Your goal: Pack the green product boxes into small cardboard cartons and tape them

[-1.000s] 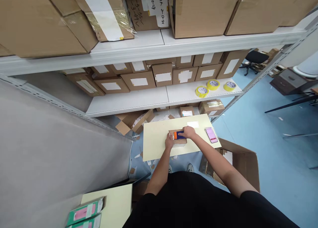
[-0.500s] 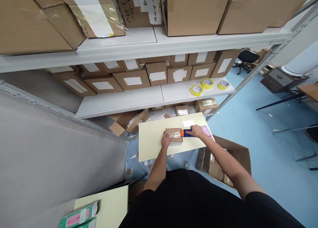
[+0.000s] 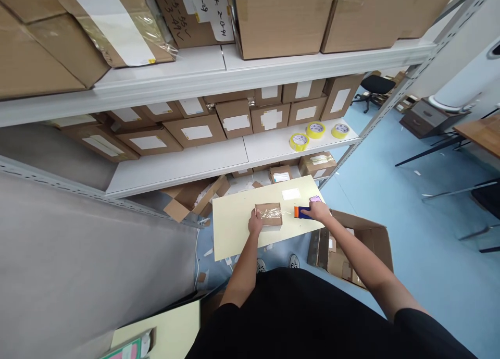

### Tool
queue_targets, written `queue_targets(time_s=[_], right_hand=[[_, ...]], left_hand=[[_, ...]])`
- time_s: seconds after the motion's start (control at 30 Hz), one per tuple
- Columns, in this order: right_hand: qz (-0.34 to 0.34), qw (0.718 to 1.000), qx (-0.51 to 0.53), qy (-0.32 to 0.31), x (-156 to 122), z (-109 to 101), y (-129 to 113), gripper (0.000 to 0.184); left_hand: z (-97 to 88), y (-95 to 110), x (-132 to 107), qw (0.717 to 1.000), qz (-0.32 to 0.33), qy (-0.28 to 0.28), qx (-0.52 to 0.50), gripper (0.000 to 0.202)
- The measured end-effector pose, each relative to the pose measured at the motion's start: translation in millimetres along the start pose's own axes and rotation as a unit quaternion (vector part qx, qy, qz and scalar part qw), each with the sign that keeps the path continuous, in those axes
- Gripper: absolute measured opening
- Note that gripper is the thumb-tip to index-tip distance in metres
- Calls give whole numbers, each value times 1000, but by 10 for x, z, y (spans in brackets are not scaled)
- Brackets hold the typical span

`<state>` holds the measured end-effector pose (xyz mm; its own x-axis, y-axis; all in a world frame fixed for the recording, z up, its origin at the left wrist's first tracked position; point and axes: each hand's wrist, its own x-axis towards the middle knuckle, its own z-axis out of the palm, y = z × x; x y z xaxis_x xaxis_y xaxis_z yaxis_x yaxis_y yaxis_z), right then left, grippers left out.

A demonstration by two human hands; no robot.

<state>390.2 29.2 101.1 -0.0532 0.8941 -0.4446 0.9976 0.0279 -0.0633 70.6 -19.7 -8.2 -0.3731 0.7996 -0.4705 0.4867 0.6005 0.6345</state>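
A small cardboard box [image 3: 269, 221] lies on the cream table [image 3: 230, 234], with clear shiny tape [image 3: 269, 212] along its top. My left hand [image 3: 255, 222] grips the box at its left end. In my right hand [image 3: 318, 211] is a blue and orange tape dispenser [image 3: 303, 212], held to the right of the box and apart from it. A faint strand of tape seems to span the gap between them. Behind the box is a white label sheet [image 3: 291, 194]. A phone with a pink screen [image 3: 315, 198] lies just beyond my right hand, partly hidden.
Metal shelving [image 3: 175, 174] with labelled cardboard boxes [image 3: 197, 131] stands in front. Yellow tape rolls [image 3: 315, 130] sit on its middle shelf. A large open carton [image 3: 378, 244] is on the floor at right. An open box [image 3: 187, 195] stands at the table's left.
My right hand has drawn the tape dispenser rightward, away from the box, leaving a gap. My left hand still holds the box's left end. The whole view has shifted slightly.
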Motion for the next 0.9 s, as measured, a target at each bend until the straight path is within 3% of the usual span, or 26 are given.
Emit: queue_targets(time_s=[0.23, 0.33, 0.5, 0.57, 0.63, 0.77, 0.9], right_hand=[[35, 998, 50, 23, 139, 679, -740, 49], [45, 997, 68, -5, 145, 1028, -881, 38], [-7, 990, 124, 68, 157, 1519, -569, 41], [-37, 987, 143, 59, 221, 1629, -382, 41], [-33, 988, 150, 29, 313, 1684, -214, 43], [42, 989, 142, -18, 477, 1693, 7, 39], [71, 985, 159, 15, 489, 1600, -71, 47]], left_hand=[[-20, 27, -3, 998, 0, 13, 61, 61], [-23, 34, -1, 997, 2, 22, 69, 60], [-27, 23, -4, 997, -10, 18, 77, 61], [-21, 10, 5, 997, -10, 17, 76, 62], [-8, -12, 22, 997, -8, 18, 76, 62], [25, -68, 61, 997, -7, 17, 71, 61], [48, -96, 78, 998, -1, 20, 51, 61]])
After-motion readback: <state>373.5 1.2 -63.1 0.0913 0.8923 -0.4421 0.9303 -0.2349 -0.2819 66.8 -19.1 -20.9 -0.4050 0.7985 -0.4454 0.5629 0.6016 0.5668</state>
